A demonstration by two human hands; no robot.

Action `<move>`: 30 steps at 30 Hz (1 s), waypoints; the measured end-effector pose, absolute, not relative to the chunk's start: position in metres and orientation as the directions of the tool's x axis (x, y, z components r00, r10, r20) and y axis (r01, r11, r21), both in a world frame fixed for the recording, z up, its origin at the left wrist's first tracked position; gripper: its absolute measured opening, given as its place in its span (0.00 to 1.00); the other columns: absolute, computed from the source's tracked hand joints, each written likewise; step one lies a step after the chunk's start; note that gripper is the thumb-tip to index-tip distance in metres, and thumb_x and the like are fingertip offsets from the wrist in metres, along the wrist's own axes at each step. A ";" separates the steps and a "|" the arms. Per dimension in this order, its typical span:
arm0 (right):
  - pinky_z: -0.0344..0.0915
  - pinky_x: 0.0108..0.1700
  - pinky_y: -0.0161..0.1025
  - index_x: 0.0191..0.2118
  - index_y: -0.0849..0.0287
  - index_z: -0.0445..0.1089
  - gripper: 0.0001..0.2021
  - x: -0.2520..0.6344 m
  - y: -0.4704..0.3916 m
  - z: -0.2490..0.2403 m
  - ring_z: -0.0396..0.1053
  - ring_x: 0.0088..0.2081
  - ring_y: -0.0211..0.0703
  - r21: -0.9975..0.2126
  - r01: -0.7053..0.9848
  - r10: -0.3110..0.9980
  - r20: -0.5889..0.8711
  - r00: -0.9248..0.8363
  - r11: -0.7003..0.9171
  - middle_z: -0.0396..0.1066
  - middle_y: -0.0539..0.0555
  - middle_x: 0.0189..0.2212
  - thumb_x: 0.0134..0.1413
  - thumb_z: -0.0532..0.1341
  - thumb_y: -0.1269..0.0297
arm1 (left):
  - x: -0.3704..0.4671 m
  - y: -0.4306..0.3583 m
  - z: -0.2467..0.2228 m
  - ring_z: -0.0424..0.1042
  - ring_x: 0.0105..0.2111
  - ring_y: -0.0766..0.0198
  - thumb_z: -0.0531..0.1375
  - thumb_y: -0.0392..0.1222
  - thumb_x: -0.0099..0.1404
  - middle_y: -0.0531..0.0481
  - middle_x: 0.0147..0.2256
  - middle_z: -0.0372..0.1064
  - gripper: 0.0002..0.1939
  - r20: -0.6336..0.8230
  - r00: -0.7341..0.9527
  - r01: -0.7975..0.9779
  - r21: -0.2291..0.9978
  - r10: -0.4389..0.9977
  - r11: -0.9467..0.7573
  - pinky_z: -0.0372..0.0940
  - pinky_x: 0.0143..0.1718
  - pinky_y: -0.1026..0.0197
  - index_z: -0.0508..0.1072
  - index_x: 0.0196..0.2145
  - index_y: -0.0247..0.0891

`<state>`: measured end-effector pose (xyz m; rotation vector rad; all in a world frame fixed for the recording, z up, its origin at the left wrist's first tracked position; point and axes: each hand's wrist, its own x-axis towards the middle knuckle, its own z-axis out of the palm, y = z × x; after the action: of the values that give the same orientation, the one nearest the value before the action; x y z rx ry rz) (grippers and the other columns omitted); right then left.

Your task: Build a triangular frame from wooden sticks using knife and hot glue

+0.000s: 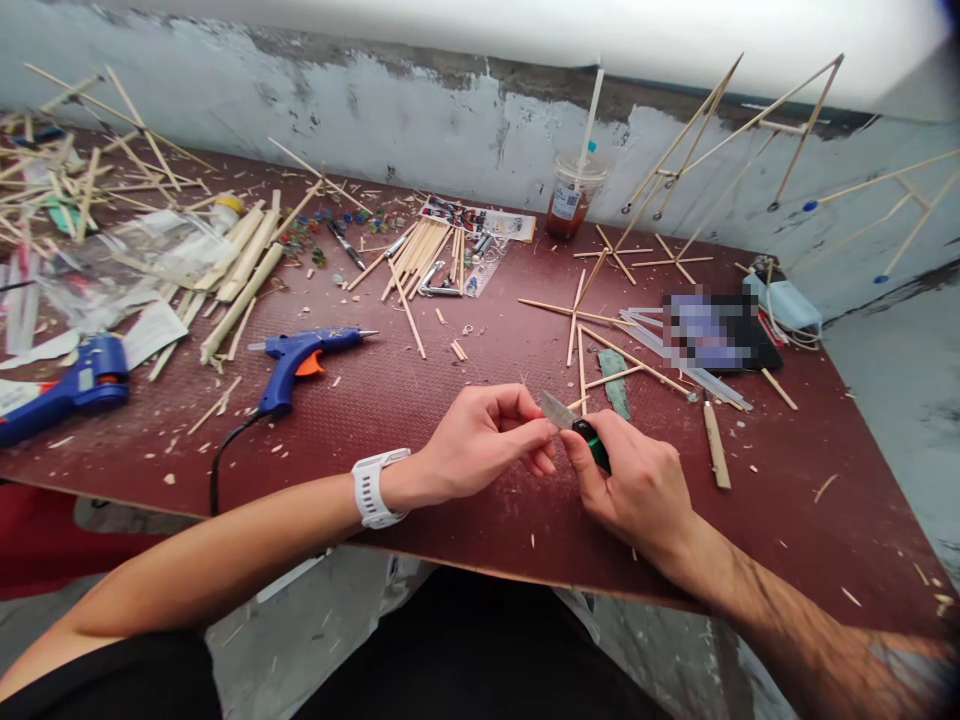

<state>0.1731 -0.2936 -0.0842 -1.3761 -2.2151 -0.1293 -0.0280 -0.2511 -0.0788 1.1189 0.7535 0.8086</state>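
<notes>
My right hand grips a black-and-green utility knife with its blade out. That blade lies against the fingertips of my left hand, which are pinched together. A short end of a thin wooden stick shows just beyond the blade; the rest of it is hidden by the fingers. My left wrist wears a white watch. Both hands hover over the near edge of the dark red table. Behind them lie joined thin sticks and a green strip.
Blue glue guns lie at left, near piled sticks and plastic wrappers. A drink cup with a straw stands by the wall. Stick frames lean at the back right, near glue sticks and a wooden piece.
</notes>
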 end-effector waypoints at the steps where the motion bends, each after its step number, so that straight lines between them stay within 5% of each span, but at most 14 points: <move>1: 0.53 0.25 0.37 0.39 0.59 0.71 0.16 0.173 -0.294 -0.084 0.71 0.26 0.41 -0.197 0.858 0.811 0.478 -0.339 0.475 0.74 0.53 0.27 0.76 0.53 0.55 | -0.029 -0.251 -0.080 0.79 0.24 0.66 0.68 0.43 0.66 0.50 0.25 0.77 0.13 -0.066 0.489 -0.120 0.982 0.870 0.142 0.74 0.27 0.66 0.69 0.29 0.36; 5: 0.56 0.26 0.37 0.39 0.58 0.71 0.16 0.171 -0.294 -0.084 0.72 0.26 0.42 -0.230 0.853 0.817 0.480 -0.319 0.468 0.75 0.54 0.27 0.76 0.53 0.55 | -0.032 -0.255 -0.085 0.75 0.24 0.68 0.63 0.39 0.69 0.48 0.26 0.78 0.09 0.248 0.418 0.197 0.914 0.874 -0.354 0.69 0.27 0.67 0.73 0.30 0.37; 8: 0.58 0.28 0.37 0.39 0.58 0.70 0.16 0.168 -0.296 -0.083 0.72 0.26 0.42 -0.262 0.848 0.827 0.474 -0.303 0.461 0.75 0.54 0.27 0.76 0.53 0.55 | -0.032 -0.257 -0.088 0.74 0.26 0.67 0.62 0.39 0.69 0.49 0.26 0.78 0.09 0.396 0.388 0.322 0.788 0.832 -0.525 0.70 0.32 0.65 0.74 0.30 0.38; 10: 0.58 0.29 0.38 0.39 0.58 0.70 0.15 0.169 -0.295 -0.082 0.73 0.26 0.43 -0.278 0.843 0.831 0.469 -0.300 0.461 0.75 0.54 0.27 0.75 0.54 0.55 | -0.030 -0.257 -0.088 0.75 0.26 0.67 0.62 0.40 0.69 0.49 0.27 0.78 0.09 0.364 0.368 0.280 0.834 0.855 -0.476 0.71 0.32 0.64 0.74 0.30 0.38; 13: 0.57 0.29 0.38 0.37 0.57 0.69 0.15 0.178 -0.292 -0.078 0.70 0.25 0.42 -0.301 0.870 0.847 0.488 -0.211 0.391 0.73 0.53 0.26 0.75 0.54 0.55 | -0.029 -0.256 -0.086 0.78 0.24 0.64 0.64 0.44 0.69 0.48 0.26 0.78 0.11 0.067 0.399 0.011 0.997 0.915 -0.077 0.74 0.28 0.63 0.71 0.31 0.38; 16: 0.57 0.29 0.39 0.35 0.55 0.68 0.15 0.188 -0.287 -0.073 0.67 0.24 0.41 -0.387 0.877 0.863 0.502 -0.059 0.285 0.69 0.50 0.23 0.74 0.55 0.55 | -0.029 -0.254 -0.085 0.80 0.23 0.63 0.67 0.46 0.66 0.50 0.25 0.78 0.13 -0.131 0.469 -0.174 0.956 0.873 0.237 0.75 0.25 0.64 0.69 0.31 0.37; 20: 0.60 0.29 0.38 0.39 0.55 0.70 0.13 0.192 -0.283 -0.068 0.65 0.23 0.38 -0.631 0.707 0.927 0.362 -0.097 0.320 0.69 0.47 0.23 0.72 0.58 0.53 | -0.033 -0.254 -0.088 0.81 0.28 0.65 0.68 0.44 0.68 0.47 0.28 0.81 0.11 -0.045 0.456 -0.053 0.996 0.889 0.077 0.77 0.32 0.65 0.74 0.33 0.34; 24: 0.64 0.31 0.37 0.44 0.55 0.74 0.11 0.190 -0.280 -0.066 0.68 0.26 0.38 -0.779 0.570 0.964 0.246 -0.105 0.261 0.74 0.48 0.29 0.66 0.67 0.53 | -0.033 -0.255 -0.091 0.78 0.27 0.67 0.67 0.42 0.69 0.46 0.29 0.81 0.09 0.038 0.505 0.125 0.985 0.862 -0.116 0.72 0.28 0.67 0.78 0.36 0.33; 30: 0.67 0.32 0.37 0.40 0.55 0.76 0.08 0.191 -0.279 -0.067 0.71 0.29 0.39 -0.874 0.453 0.984 0.143 -0.108 0.177 0.76 0.48 0.30 0.62 0.69 0.57 | -0.027 -0.252 -0.085 0.80 0.29 0.67 0.69 0.43 0.67 0.48 0.30 0.81 0.10 -0.048 0.424 -0.074 0.993 0.904 0.087 0.76 0.32 0.67 0.78 0.38 0.32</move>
<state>0.1907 -0.2787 -0.0673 -1.3814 -1.6820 0.8690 -0.0275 -0.2518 -0.0854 1.2691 0.8545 0.8794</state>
